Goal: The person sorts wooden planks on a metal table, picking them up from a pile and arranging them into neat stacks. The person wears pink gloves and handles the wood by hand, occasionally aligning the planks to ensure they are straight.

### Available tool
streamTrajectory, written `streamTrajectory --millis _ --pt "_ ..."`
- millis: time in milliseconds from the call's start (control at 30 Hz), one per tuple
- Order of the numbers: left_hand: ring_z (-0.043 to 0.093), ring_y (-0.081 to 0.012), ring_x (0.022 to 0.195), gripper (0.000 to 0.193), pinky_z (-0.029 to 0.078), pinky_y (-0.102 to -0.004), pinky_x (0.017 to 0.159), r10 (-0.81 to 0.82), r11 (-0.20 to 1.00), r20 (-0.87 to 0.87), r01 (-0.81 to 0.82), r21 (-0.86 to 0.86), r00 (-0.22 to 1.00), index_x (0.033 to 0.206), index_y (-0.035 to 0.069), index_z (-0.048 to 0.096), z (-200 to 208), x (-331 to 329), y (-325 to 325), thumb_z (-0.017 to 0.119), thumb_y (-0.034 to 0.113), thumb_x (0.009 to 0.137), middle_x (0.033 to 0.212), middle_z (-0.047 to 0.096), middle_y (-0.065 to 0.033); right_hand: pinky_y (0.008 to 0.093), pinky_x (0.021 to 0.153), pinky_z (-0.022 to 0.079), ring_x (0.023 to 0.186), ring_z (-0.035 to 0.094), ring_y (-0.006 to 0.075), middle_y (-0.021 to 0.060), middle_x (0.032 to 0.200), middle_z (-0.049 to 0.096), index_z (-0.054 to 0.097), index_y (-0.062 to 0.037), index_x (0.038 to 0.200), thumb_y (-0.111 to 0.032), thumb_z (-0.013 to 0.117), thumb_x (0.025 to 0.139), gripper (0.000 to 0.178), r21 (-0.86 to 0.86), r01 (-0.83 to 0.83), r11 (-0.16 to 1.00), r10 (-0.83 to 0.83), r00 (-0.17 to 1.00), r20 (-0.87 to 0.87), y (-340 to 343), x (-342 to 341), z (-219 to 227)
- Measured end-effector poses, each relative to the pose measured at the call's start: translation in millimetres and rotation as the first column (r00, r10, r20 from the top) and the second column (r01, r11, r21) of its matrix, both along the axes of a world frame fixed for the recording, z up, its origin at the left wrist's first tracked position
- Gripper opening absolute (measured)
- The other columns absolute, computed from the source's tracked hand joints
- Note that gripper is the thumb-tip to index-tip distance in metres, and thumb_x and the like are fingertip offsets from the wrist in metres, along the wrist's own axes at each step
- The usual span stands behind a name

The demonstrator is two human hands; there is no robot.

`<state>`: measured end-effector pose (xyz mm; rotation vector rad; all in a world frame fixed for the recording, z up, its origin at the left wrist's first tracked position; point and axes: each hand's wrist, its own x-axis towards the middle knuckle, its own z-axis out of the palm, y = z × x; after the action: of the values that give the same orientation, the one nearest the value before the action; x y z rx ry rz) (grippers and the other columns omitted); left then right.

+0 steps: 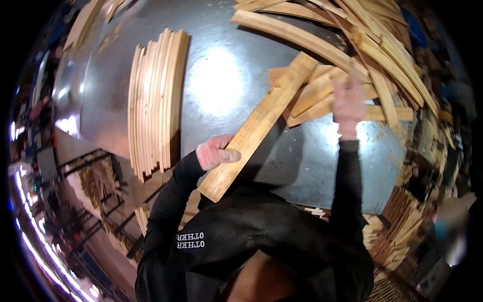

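Observation:
My left hand (217, 152), in a pink and white glove, is closed around the lower end of a flat wooden board (259, 126). The board slants up to the right over the metal table, and a dark knot shows near its upper end. To the right, my gloved right hand (349, 103) is smeared by motion, so its fingers cannot be made out. It is over or beside several short board pieces (314, 103) that lie fanned across one another.
A row of narrow wooden strips (156, 100) stands side by side on the shiny metal table (216, 45). Long loose boards (302, 38) heap up at the far right. More wood (397, 221) is stacked below the table's right edge, and a dark metal rack (100, 186) holds timber at left.

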<state>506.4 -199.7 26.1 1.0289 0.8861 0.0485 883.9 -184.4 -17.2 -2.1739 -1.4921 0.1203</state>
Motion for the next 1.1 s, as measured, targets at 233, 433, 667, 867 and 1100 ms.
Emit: streamTrajectory --millis 233,433,667,867,1100 --pt "0.065 -0.0365 0.091 0.051 0.051 -0.0440 0.078 0.378 0.784 -0.619 0.117 0.610 0.689 0.124 0.011 0.055 8.8 -57.3 -53.0 0.066 0.040 0.084 0.098 0.067 -0.0210 0.0418 0.105 0.040 0.124 0.050 0.0371 0.0216 0.135 0.052 0.033 -0.0069 0.147 -0.043 0.066 0.082 0.082 -0.504 -0.274 0.819 0.428 0.876 0.221 125.0 92.1 -28.2" --pt "0.058 -0.0432 0.107 0.059 0.043 -0.0588 0.092 0.631 0.660 -0.767 0.441 0.608 0.114 0.130 0.005 0.045 -66.2 -118.1 -37.8 0.054 0.048 0.091 0.122 0.057 -0.0253 0.0477 0.090 0.048 0.108 0.059 0.0345 0.0162 0.113 0.062 0.048 -0.0137 0.135 -0.038 0.067 0.080 0.063 -0.451 -0.118 0.885 0.350 0.807 0.476 103.6 21.9 -17.5" --pt "0.044 -0.0487 0.125 0.102 0.038 -0.0536 0.104 0.752 -0.113 -0.105 0.285 0.952 0.651 0.142 -0.007 0.032 -7.8 -52.6 22.9 0.072 0.057 0.075 0.133 0.045 -0.0354 0.0422 0.097 0.046 0.095 0.059 0.0221 0.0052 0.096 0.059 0.053 -0.0131 0.134 -0.016 0.067 0.068 0.067 0.095 -0.699 0.709 0.401 0.510 0.761 79.6 17.8 40.7" --pt "0.067 -0.0302 0.091 0.051 0.050 -0.0408 0.080 0.036 0.756 -0.648 0.404 0.515 0.760 0.115 0.009 0.061 11.1 -2.0 75.4 0.067 0.050 0.083 0.097 0.069 -0.0168 0.0491 0.107 0.035 0.118 0.052 0.0265 0.0091 0.121 0.057 0.051 -0.0172 0.136 -0.034 0.071 0.071 0.070 0.251 -0.780 0.573 0.397 0.532 0.748 161.6 -3.5 76.2" --pt "0.058 -0.0153 0.075 0.041 0.050 -0.0301 0.069 0.511 0.802 -0.166 -0.397 0.447 0.844 0.100 -0.003 0.064 8.7 -51.0 32.3 0.072 0.034 0.082 0.084 0.064 -0.0094 0.0406 0.108 0.037 0.130 0.048 0.0346 0.0243 0.142 0.046 0.025 -0.0080 0.151 -0.066 0.065 0.075 0.103 -0.659 -0.141 0.739 0.267 0.959 0.095 269.1 133.9 54.0"
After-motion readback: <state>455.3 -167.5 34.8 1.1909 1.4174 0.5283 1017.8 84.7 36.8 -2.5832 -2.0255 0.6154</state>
